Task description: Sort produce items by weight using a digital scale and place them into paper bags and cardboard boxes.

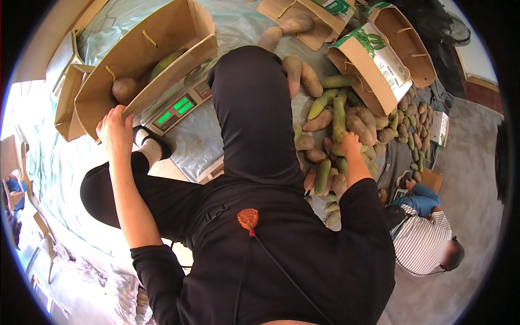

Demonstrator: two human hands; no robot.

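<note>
We see a striped-shirted person [420, 246] lower right, crumpled plastic [120, 290] lower left and, perhaps, a fan [454, 31] upper right.

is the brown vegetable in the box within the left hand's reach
Probably yes: the left hand is at the edge of the box, near the brown vegetable, and the top is open.

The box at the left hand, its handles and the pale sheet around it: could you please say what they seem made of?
Box: likely cardboard, matte brown, with thin, stiff panels.
Handles: perhaps twisted cord, yellow, slim and ropelike.
Sheet: probably plastic film, glossy, seemingly translucent, judging by wrinkles and highlights.
</note>
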